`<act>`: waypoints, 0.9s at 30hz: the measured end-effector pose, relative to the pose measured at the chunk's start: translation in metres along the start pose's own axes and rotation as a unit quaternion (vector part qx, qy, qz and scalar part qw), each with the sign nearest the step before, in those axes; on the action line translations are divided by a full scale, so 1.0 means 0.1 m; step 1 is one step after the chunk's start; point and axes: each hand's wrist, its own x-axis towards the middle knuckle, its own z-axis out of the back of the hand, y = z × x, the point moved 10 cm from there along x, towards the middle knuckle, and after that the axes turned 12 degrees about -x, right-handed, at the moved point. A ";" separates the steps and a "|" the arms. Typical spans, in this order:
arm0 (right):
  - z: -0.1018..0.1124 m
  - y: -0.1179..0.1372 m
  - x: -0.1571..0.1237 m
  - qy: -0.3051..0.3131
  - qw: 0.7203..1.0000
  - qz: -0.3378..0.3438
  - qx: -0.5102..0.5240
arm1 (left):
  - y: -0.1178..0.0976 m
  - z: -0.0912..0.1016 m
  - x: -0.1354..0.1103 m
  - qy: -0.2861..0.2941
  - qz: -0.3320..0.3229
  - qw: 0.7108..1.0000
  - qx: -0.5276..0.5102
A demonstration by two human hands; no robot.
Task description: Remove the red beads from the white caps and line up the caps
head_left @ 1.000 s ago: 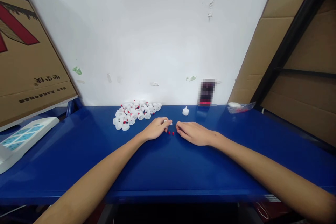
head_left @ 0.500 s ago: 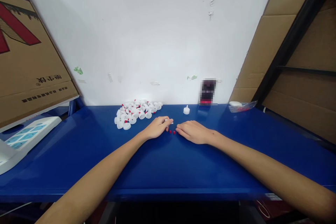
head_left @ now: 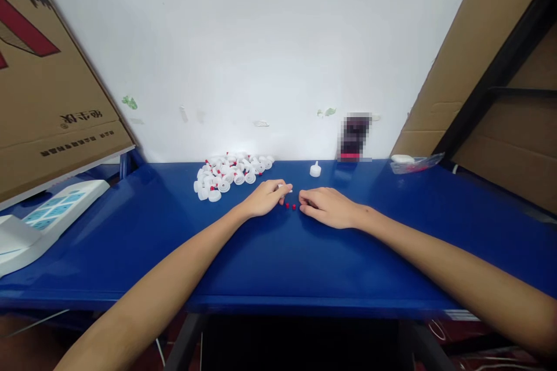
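Observation:
My left hand (head_left: 267,197) is closed around a white nozzle cap (head_left: 285,186), mostly hidden by the fingers, its spout pointing right. Two small red tip caps (head_left: 290,206) lie on the blue table between my hands. My right hand (head_left: 327,206) rests just right of them, thumb and fingers curled together; whatever is between the fingertips is hidden. Behind my hands, a single white nozzle cap (head_left: 315,169) stands upright with its spout up. To the left, near the wall, sits a heap of white caps (head_left: 228,174), some showing red tips.
A phone-like dark item (head_left: 354,136), blurred out, leans against the white wall. A clear plastic bag (head_left: 418,163) with red bits lies at the back right. On the left are a white device with blue panels (head_left: 54,208) and a large cardboard box (head_left: 65,93).
The view has tilted down and shifted slightly. A third red piece, partly visible at my right fingertips before, is out of sight now. My left hand still grips the white cap.

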 end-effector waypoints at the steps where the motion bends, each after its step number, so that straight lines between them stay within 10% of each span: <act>1: 0.00 -0.01 0.00 -0.001 1.000 -0.009 -0.003 | -0.01 0.00 0.00 -0.002 0.000 1.000 0.003; 27: 0.03 0.12 0.05 -0.026 0.999 -0.020 -0.039 | -0.01 0.02 -0.01 0.003 0.006 1.000 0.006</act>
